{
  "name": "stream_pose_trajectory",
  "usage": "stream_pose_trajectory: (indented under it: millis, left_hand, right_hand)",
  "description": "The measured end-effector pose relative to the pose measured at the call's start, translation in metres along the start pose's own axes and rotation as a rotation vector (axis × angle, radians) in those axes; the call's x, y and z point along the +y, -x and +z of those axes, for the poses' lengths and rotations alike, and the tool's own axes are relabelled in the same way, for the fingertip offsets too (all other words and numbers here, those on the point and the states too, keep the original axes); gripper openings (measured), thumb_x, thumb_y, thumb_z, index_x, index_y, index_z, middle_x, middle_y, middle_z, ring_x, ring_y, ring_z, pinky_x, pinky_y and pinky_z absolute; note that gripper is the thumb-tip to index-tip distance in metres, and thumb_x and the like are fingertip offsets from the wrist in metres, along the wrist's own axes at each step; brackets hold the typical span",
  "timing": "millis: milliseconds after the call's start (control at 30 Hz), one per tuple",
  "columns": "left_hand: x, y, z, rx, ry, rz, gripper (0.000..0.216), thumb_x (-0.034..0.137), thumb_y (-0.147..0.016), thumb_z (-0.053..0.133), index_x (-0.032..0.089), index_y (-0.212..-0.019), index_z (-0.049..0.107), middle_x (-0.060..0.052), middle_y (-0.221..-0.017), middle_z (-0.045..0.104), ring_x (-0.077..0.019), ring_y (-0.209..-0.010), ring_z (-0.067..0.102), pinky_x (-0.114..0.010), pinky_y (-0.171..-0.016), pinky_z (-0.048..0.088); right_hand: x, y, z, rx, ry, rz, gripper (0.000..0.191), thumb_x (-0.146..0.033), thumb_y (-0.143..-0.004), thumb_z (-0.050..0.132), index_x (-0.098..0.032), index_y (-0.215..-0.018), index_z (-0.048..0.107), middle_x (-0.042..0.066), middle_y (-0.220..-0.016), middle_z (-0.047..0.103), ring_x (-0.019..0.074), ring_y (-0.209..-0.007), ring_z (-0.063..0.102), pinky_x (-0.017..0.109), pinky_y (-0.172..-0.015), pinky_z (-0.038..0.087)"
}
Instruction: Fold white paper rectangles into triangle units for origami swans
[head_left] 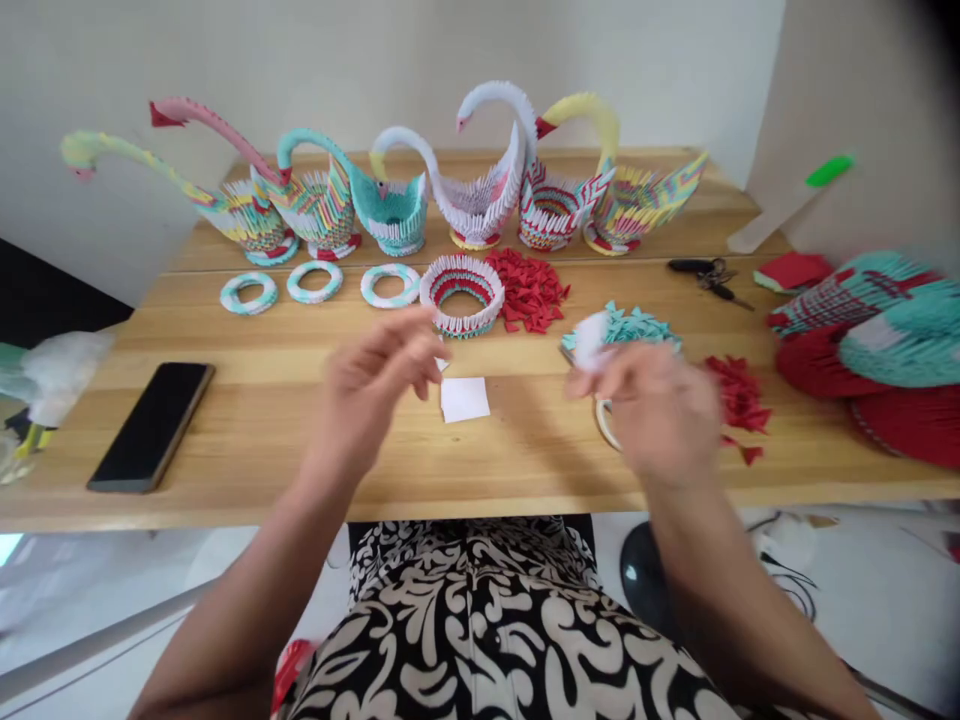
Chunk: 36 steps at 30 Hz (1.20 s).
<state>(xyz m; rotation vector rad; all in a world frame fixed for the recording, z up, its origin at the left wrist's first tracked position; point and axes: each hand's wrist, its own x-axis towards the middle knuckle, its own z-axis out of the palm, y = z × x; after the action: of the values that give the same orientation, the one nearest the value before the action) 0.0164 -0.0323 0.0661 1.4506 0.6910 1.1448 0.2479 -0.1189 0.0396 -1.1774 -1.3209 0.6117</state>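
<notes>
My left hand [375, 385] hovers over the middle of the table, its fingers loosely bent and apart, smeared a little by motion. A small white bit shows by its fingertips; I cannot tell if the hand touches it. Just below and to the right lie small white paper slips [466, 399] on the wood. My right hand [656, 405] is closed, pinching a blurred white paper piece [592, 340] between thumb and fingers. Behind that hand are a heap of turquoise folded paper pieces [637, 327] and part of a pale ring [606, 425], mostly hidden.
Several folded-paper swans [394, 215] stand along the back. Before them lie paper rings [315, 282], a round paper basket base [463, 325] and red pieces [529, 290]. A phone [152, 428] is at left; scissors [709, 275], more red pieces [739, 392] and larger paper work [885, 350] at right.
</notes>
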Motion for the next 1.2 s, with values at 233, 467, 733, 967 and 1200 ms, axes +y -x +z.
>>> stream_pose_trajectory:
  millis: [233,467,733,967,1200]
  left_hand:
    - [-0.043,-0.020,0.022,-0.507,-0.406,-0.196,0.033,0.042,-0.092,0.047,0.017,-0.087,0.068,-0.001,-0.074,0.064,-0.0106,-0.061,0.053,-0.020,-0.055,0.040]
    - [-0.045,-0.034,0.039,-0.469,-0.343,-0.271,0.024,0.034,-0.084,0.054,0.014,-0.071,0.061,0.002,-0.058,0.055,-0.0091,-0.051,0.046,-0.019,-0.047,0.031]
    - [-0.057,-0.038,0.036,-0.256,-0.341,-0.224,0.024,0.035,-0.086,0.053,0.016,-0.071,0.056,0.000,-0.059,0.060,-0.0109,-0.053,0.052,-0.020,-0.052,0.038]
    - [-0.065,-0.032,0.036,-0.250,-0.226,-0.276,0.022,0.036,-0.081,0.059,0.014,-0.080,0.059,-0.001,-0.064,0.062,-0.0108,-0.056,0.053,-0.020,-0.052,0.037]
    - [-0.074,-0.034,0.038,-0.184,0.006,-0.379,0.030,0.042,-0.075,0.065,0.014,-0.070,0.056,0.001,-0.061,0.058,-0.0069,-0.047,0.043,-0.020,-0.048,0.035]
  right_hand:
    - [0.027,-0.004,0.024,-0.155,0.060,0.028,0.049,-0.049,-0.098,0.036,-0.020,-0.062,0.051,0.003,-0.064,0.062,0.0169,-0.065,0.059,0.030,-0.064,0.046]
    - [0.024,-0.020,0.022,-0.226,0.221,-0.028,0.050,-0.046,-0.098,0.034,-0.020,-0.061,0.053,0.001,-0.061,0.059,0.0141,-0.059,0.056,0.026,-0.059,0.041]
    - [0.040,-0.040,0.020,-0.174,0.263,0.038,0.026,-0.035,-0.088,0.059,-0.023,-0.111,0.060,0.002,-0.089,0.070,0.0170,-0.081,0.064,0.027,-0.073,0.048]
    - [0.061,-0.032,0.035,-0.076,0.179,0.086,0.016,-0.031,-0.086,0.062,-0.022,-0.097,0.068,0.002,-0.086,0.069,0.0164,-0.077,0.064,0.027,-0.071,0.050]
    - [0.067,-0.026,0.037,-0.123,0.120,0.140,0.022,-0.030,-0.087,0.060,-0.021,-0.106,0.066,0.002,-0.082,0.067,0.0160,-0.076,0.063,0.027,-0.071,0.051]
